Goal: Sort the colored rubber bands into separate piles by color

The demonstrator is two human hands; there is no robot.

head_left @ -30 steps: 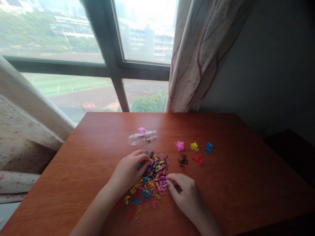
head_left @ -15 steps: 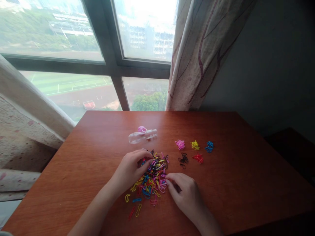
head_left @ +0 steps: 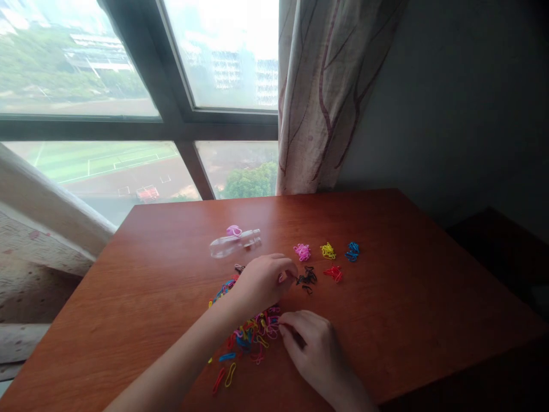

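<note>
Part of the mixed band pile point(head_left: 257, 331) hidden behind the left hand point(head_left: 266, 280) and forearm point(head_left: 189, 346), the latter cropped by the bottom edge

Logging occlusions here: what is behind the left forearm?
Loose coloured bands show on both sides of the left forearm near the wrist; whatever lies directly behind it is hidden.

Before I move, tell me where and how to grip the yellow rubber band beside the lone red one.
Pinch the yellow rubber band across its middle, probably best from above and its right: it lies flat, a long, narrow loop, with the red rubber band close on its left.
</note>
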